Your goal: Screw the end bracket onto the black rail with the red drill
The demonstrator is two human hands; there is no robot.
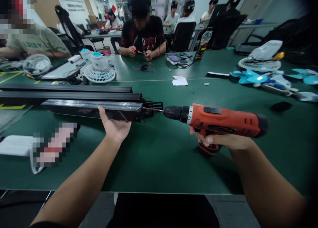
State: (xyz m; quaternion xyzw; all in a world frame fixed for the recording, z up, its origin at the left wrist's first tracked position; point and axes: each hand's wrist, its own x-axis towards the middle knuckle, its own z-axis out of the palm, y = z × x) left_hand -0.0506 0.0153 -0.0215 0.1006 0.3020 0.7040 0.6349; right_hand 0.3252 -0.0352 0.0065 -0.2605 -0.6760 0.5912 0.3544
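My right hand [211,140] is wrapped round the grip of an orange and black cordless drill [223,120]. The drill lies level, its chuck and thin bit pointing left. The bit's tip meets the end of a long black rectangular bar [124,109], beside a black fitting [149,112] on that end; whether it sits in a screw I cannot make out. My left hand [116,127] holds the bar from below and the near side, thumb up against its face. Two more long black bars [74,95] lie just behind it.
On the green table [159,161] a phone [57,143] and a white object [17,145] lie at the left. Fan parts [99,70] stand behind the bars. Blue fan blades [250,77] lie at the right. A person opposite holds an orange screwdriver [136,51]. Paper scraps [180,81] lie mid-table.
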